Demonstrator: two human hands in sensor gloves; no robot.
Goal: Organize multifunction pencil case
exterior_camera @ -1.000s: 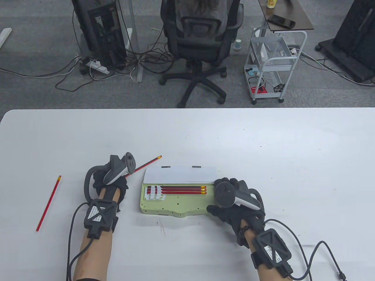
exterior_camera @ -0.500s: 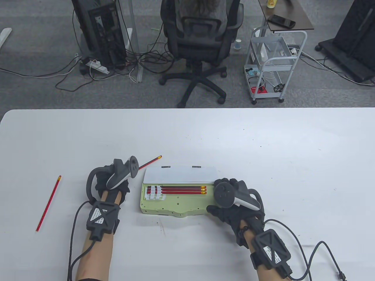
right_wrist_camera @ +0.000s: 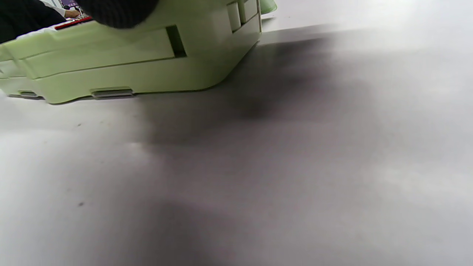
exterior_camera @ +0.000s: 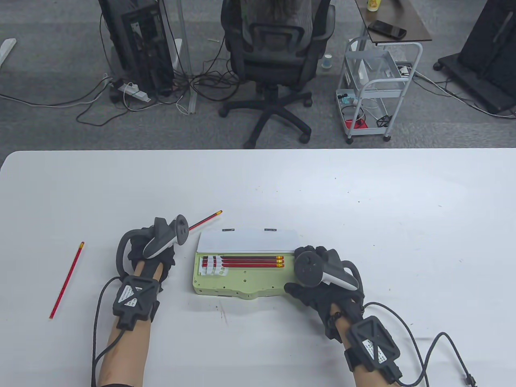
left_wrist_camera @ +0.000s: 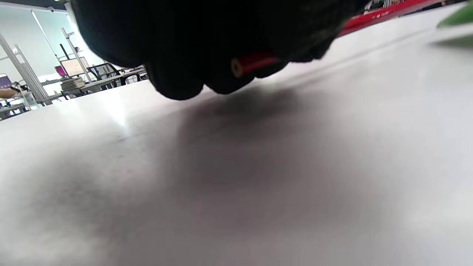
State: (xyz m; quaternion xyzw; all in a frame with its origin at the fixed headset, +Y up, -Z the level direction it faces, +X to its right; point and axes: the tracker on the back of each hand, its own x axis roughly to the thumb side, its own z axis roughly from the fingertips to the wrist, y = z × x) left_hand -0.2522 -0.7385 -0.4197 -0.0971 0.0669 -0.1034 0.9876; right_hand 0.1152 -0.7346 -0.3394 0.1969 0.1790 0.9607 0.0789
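A pale green pencil case (exterior_camera: 225,282) lies open in the table view, its white lid (exterior_camera: 246,240) folded back. Three red pencils (exterior_camera: 250,262) sit side by side in its upper slot. My left hand (exterior_camera: 151,248) is left of the case, fingers curled around a red pencil (exterior_camera: 205,219) whose eraser end sticks out toward the upper right. In the left wrist view the pencil's blunt end (left_wrist_camera: 251,63) pokes out under the gloved fingers, just above the table. My right hand (exterior_camera: 312,278) grips the case's right end. In the right wrist view the case's green side (right_wrist_camera: 122,70) fills the upper left.
Another red pencil (exterior_camera: 67,279) lies loose on the white table (exterior_camera: 363,209) at the far left. Beyond the far edge stand an office chair (exterior_camera: 274,60), a white trolley (exterior_camera: 375,88) and floor cables. A cable (exterior_camera: 439,342) trails from my right wrist.
My left hand has lifted the held pencil slightly; its eraser end has risen and shifted up the table. The right hand and the case have stayed still.
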